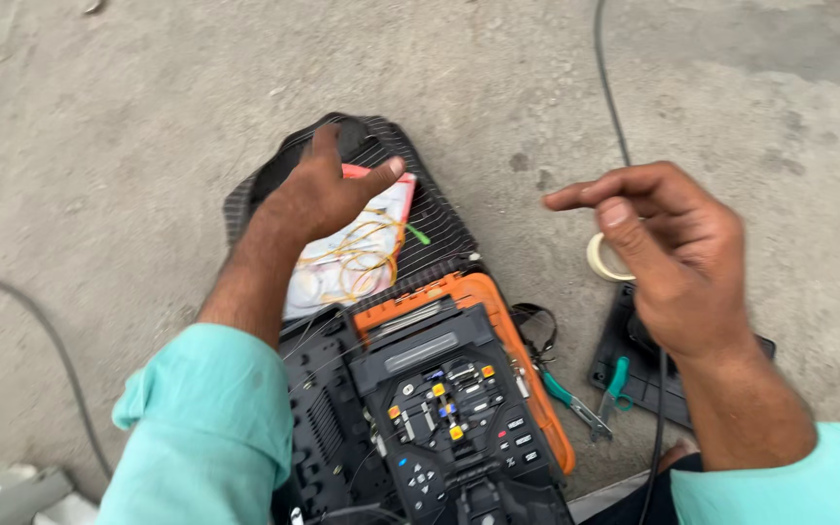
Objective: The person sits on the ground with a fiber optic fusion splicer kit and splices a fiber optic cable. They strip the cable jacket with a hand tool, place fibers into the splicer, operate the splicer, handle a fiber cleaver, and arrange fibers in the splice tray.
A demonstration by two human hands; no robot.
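While your left hand rests spread on the splice tray, its yellow fibres look fragile; your right hand seems to pinch nothing visible.

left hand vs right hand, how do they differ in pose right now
The left hand reaches down, spread over the white tray of yellow fibre loops; the right hand is raised above the ground, touching nothing visible. The left hand's fingers are splayed; the right hand's forefinger and thumb point left, the others curled. Both have turquoise sleeves.
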